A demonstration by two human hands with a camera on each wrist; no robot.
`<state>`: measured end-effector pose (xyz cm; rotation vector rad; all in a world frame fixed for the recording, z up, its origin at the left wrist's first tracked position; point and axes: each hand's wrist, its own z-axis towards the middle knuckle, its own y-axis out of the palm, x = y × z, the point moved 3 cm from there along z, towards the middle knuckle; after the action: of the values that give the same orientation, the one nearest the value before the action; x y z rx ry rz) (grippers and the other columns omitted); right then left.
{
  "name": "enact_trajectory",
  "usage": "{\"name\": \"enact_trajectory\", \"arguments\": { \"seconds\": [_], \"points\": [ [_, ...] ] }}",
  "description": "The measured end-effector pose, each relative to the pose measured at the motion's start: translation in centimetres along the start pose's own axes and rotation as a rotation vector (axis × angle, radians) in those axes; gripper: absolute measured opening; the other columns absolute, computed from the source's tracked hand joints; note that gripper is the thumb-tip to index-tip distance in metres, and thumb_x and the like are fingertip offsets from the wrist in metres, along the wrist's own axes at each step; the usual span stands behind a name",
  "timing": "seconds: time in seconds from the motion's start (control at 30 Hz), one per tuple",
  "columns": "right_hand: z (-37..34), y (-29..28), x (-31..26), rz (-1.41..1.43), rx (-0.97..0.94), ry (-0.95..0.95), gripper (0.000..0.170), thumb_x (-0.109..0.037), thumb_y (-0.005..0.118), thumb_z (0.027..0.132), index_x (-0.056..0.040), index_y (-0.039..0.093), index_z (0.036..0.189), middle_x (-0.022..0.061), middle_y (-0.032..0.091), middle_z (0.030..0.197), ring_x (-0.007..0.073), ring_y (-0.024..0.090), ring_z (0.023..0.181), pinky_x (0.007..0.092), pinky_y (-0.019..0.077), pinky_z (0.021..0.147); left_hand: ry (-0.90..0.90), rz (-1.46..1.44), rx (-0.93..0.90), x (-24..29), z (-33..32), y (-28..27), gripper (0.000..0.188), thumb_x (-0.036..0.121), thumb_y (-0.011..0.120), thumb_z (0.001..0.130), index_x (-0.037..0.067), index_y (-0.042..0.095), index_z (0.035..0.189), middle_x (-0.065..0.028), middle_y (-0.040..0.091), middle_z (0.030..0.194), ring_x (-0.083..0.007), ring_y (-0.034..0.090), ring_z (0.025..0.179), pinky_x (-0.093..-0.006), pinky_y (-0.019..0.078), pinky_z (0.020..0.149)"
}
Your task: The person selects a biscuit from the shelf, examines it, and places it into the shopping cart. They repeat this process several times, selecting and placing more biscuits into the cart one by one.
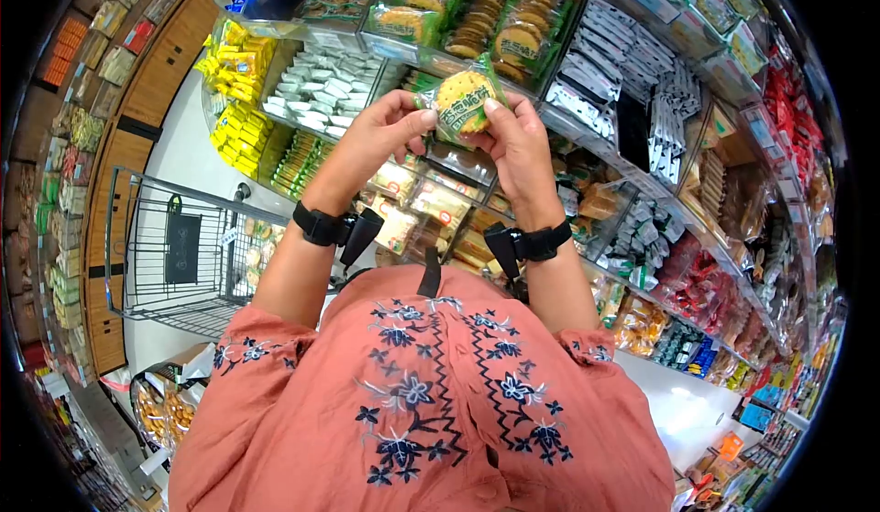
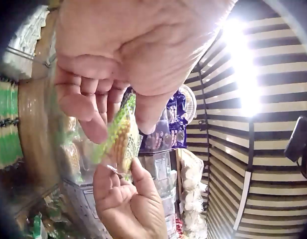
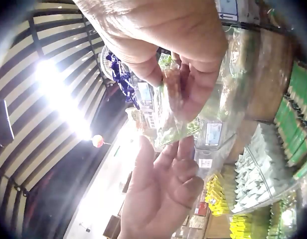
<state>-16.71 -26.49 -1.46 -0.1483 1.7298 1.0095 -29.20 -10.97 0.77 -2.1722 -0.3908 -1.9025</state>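
A clear and green packet holding a round golden cracker (image 1: 466, 101) is held up between both hands, its printed face toward the head camera. My left hand (image 1: 385, 136) pinches the packet's left edge, thumb in front and fingers behind. The right hand (image 1: 521, 150) grips its right side, with the thumb pressed on the front. The left wrist view shows the packet (image 2: 122, 142) edge-on between the two hands. In the right wrist view the packet's clear wrapper (image 3: 175, 119) stretches from the right fingers down to the left fingertips.
Behind the hands, shelf bins hold similar round crackers (image 1: 521, 40), white packets (image 1: 321, 86) and yellow packets (image 1: 240, 63). A wire shopping cart (image 1: 174, 297) stands at the left. Stocked wooden shelving (image 1: 115, 228) lines the far left, and more bins (image 1: 697, 274) curve round the right.
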Motion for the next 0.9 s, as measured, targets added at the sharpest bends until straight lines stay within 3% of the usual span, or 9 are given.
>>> {"name": "enact_trajectory", "arguments": {
  "seconds": [0.3, 0.47, 0.57, 0.7, 0.9],
  "points": [
    [0.2, -1.1, -0.7, -0.021, -0.059, -0.005, 0.024, -0.017, 0.060, 0.100, -0.0011, 0.050, 0.114, 0.0117, 0.066, 0.108, 0.0175, 0.068, 0.097, 0.0358, 0.0606, 0.082, -0.020, -0.041, 0.047, 0.2, 2.3, 1.5, 0.020, 0.026, 0.066, 0.096, 0.007, 0.062, 0.098, 0.0024, 0.060, 0.075, -0.0043, 0.057, 0.066, -0.0180, 0.0394, 0.055],
    [0.4, -2.0, -2.2, -0.109, -0.042, -0.016, 0.025, -0.022, 0.062, 0.100, -0.0027, 0.055, 0.114, 0.0075, 0.066, 0.108, 0.0150, 0.067, 0.093, 0.0312, 0.0587, 0.077, -0.020, 0.076, -0.008, 3.0, 4.0, 2.2, 0.033, 0.027, 0.068, 0.095, 0.006, 0.060, 0.118, 0.0022, 0.061, 0.078, -0.0041, 0.057, 0.066, -0.0185, 0.0414, 0.053],
    [1.0, -3.0, -3.3, -0.188, 0.003, -0.092, 0.027, -0.022, 0.061, 0.101, -0.0021, 0.055, 0.117, 0.0088, 0.066, 0.109, 0.0163, 0.067, 0.093, 0.0304, 0.0582, 0.076, 0.069, 0.093, -0.025, 4.3, 6.3, 2.3, 0.035, 0.029, 0.070, 0.095, 0.005, 0.061, 0.118, 0.0011, 0.063, 0.081, -0.0047, 0.058, 0.067, -0.0182, 0.0428, 0.053],
    [0.9, -4.4, -5.6, -0.218, 0.143, -0.209, 0.025, -0.020, 0.054, 0.103, 0.0000, 0.054, 0.119, 0.0145, 0.065, 0.110, 0.0186, 0.067, 0.090, 0.0296, 0.0578, 0.074, 0.263, 0.172, 0.111, 6.9, 10.1, 1.0, 0.038, 0.030, 0.070, 0.094, 0.004, 0.063, 0.120, -0.0004, 0.064, 0.085, -0.0052, 0.059, 0.075, -0.0205, 0.0434, 0.061],
    [0.6, -5.9, -5.8, -0.269, 0.191, -0.217, 0.022, -0.017, 0.051, 0.104, -0.0002, 0.054, 0.118, 0.0141, 0.065, 0.109, 0.0177, 0.068, 0.088, 0.0291, 0.0577, 0.073, 0.199, 0.441, -0.039, 5.3, 14.4, 3.6, 0.043, 0.033, 0.070, 0.094, 0.006, 0.061, 0.125, -0.0013, 0.064, 0.089, -0.0098, 0.060, 0.081, -0.0253, 0.0459, 0.066]
  ]
}}
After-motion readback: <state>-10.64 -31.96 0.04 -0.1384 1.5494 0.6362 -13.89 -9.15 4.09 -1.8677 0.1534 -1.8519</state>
